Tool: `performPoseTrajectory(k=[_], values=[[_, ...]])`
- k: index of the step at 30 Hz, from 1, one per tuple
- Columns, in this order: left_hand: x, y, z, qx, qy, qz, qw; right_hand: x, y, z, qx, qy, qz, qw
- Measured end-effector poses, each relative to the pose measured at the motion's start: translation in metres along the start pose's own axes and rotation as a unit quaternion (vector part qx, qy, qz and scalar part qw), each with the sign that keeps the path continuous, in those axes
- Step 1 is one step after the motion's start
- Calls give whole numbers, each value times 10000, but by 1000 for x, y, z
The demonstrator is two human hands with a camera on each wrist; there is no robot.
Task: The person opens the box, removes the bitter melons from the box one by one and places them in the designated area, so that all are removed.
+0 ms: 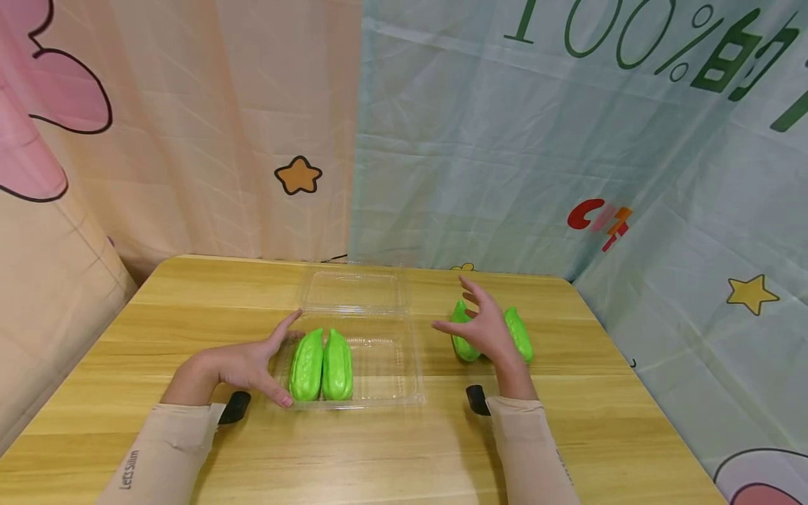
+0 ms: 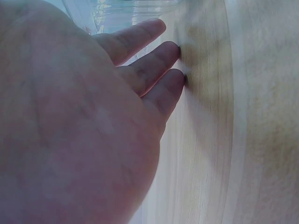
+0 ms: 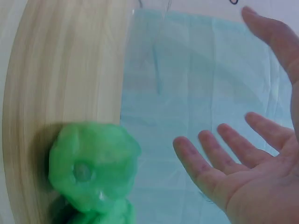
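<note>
A clear plastic clamshell box (image 1: pixel 386 368) lies on the table with its lid folded back. Two bright green, ridged toy bitter melons (image 1: pixel 306 366) stand side by side in its left half, tips pointing away. My left hand (image 1: pixel 249 361) is at the box's left edge, thumb near the front corner and fingers spread; firm contact is hard to tell. Over on the right, my right hand (image 1: pixel 489 330) hovers with fingers spread, holding nothing. Beneath and beside it lie two more green bitter melons (image 1: pixel 519 335), one partly hidden by the hand; the right wrist view shows a rounded end (image 3: pixel 93 163).
The wooden table (image 1: pixel 379 456) carries the box left of centre. The open lid (image 1: pixel 355 289) reaches close to the table's back edge. Printed cloth curtains (image 1: pixel 480 161) hang behind and to the sides. Each wrist bears a black strap piece (image 1: pixel 477 400).
</note>
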State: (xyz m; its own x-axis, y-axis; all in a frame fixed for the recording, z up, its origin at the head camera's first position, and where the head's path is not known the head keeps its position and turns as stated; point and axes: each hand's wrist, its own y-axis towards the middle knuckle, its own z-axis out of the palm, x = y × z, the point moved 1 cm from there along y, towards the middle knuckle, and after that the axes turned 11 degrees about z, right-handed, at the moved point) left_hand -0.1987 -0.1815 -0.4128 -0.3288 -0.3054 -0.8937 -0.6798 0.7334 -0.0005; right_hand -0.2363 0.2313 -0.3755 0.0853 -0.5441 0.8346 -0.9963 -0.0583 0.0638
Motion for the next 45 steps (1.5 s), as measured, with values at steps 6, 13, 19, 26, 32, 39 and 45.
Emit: performPoseTrajectory(k=[6,13,19,26,32,39,45], values=[[-1,0,0,21,24,-38,10000,7,-1,6,144,578,-66,9982],[-4,1,0,23,33,-61,10000,20,-6,14,532,1031,-278,9929],[-4,1,-1,23,3,-78,10000,26,-9,26,878,994,-260,9908],[-3,0,-1,30,25,-103,9999,28,-10,41,1118,971,-325,9884],[-3,0,-1,21,-36,-80,10000,32,-12,53,1349,1011,-394,9849],[-2,0,-1,10,-17,-81,10000,37,-15,65,1597,886,-438,9822],[-2,0,-1,13,9,-88,10000,40,-20,77,1858,715,-579,9783]])
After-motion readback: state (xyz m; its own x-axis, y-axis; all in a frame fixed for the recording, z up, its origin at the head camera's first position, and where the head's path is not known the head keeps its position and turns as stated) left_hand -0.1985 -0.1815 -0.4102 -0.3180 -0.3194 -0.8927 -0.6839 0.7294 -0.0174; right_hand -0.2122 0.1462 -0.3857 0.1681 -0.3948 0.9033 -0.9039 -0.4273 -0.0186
